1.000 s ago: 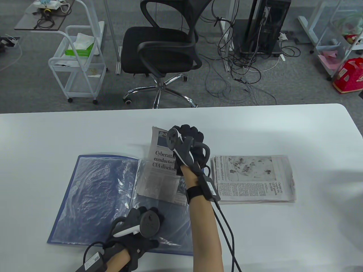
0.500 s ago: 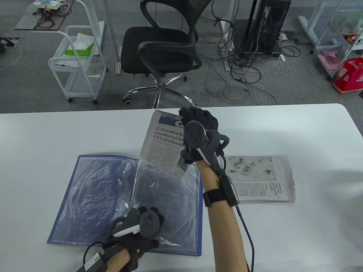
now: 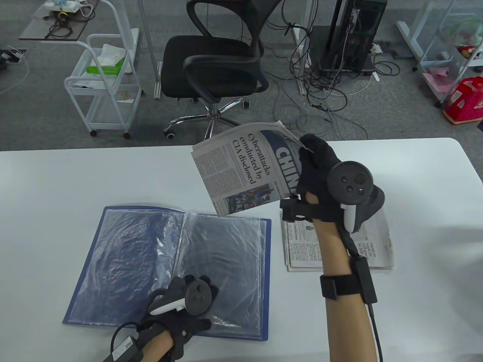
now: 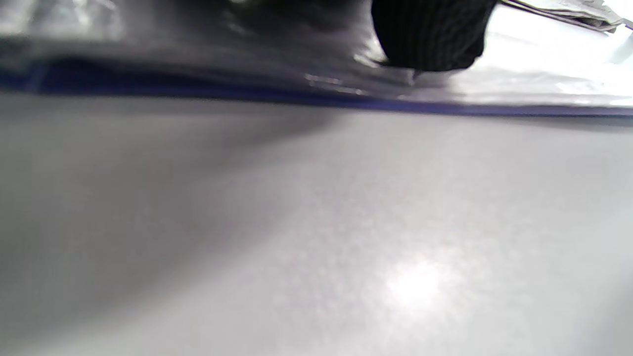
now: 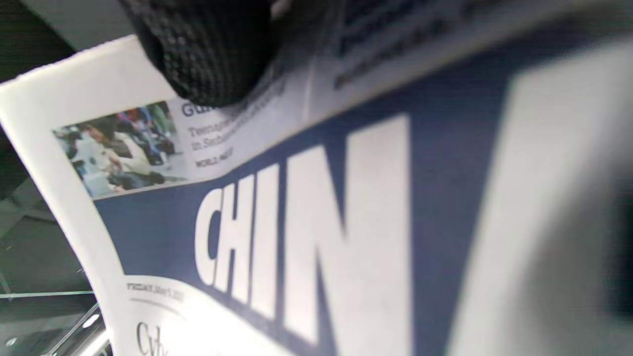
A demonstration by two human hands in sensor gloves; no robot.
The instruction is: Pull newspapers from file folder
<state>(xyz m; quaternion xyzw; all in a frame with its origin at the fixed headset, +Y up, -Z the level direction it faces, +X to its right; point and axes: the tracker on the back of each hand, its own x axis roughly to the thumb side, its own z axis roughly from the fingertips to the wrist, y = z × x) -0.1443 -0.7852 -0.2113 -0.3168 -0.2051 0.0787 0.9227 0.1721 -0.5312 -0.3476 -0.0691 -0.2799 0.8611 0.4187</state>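
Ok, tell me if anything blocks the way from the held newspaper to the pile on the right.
Nothing visible does. The right hand holds the newspaper in the air, clear of the folder; the pile lies beneath that forearm, its top bare.

Matt printed paper newspaper (image 3: pixel 245 169); file folder (image 3: pixel 169 264) with blue plastic cover and glossy, crinkled clear sleeves; black knitted cloth gloves on both hands; smooth white desk (image 3: pixel 75 181) with soft sheen.
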